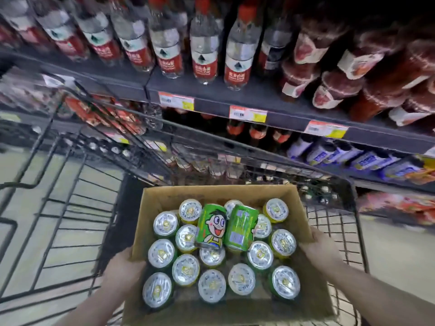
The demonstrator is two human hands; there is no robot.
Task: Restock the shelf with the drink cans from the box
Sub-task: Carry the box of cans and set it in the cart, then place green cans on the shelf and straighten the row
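Observation:
An open cardboard box (164, 196) sits low in the middle of the head view, above a wire cart. Several green drink cans stand upright in it with silver lids up, for example one can (260, 255). Two more green cans lie on their sides on top: one with a cartoon face (210, 225) and one showing its printed back (240, 225). My left hand (122, 271) grips the box's left wall. My right hand (317, 250) grips its right wall. Both sets of fingers are largely hidden by the cardboard.
A black wire shopping cart (70, 208) surrounds the box. Behind it runs a dark shelf unit (211, 100) with price tags; red-labelled water bottles (203, 43) stand on top, dark red drink bottles (329, 67) at right, blue-labelled bottles (329, 151) lower. Pale floor tiles lie to the left.

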